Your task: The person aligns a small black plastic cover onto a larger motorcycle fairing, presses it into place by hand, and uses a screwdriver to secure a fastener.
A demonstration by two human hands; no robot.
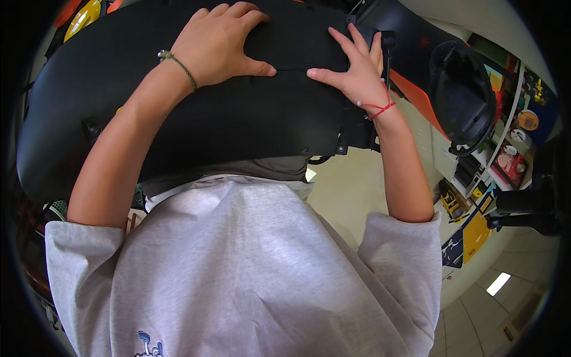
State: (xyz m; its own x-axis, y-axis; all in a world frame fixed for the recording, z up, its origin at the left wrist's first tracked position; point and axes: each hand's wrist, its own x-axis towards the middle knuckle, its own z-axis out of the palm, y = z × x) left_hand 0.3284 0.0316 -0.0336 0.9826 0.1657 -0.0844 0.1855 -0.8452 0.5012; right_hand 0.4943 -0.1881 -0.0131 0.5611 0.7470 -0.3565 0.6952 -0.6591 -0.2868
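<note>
My left hand (223,47) lies palm down on a large black panel (89,83) across the top of the view, fingers bent over and thumb stretched out along a thin straight seam. My right hand (357,71) rests at the same seam, near the panel's right end, fingers spread and thumb pointing left toward my left thumb, with a gap between the two. A black bracket with fittings (357,140) runs along that end, partly under my right hand. Neither hand visibly grips anything.
A black part with an orange edge (410,95) and a black oval piece (461,89) stand at the right. Beyond are shelves of colourful items (511,160), a black stand (529,202) and a tiled surface (470,309). Yellow objects (83,18) show at the upper left.
</note>
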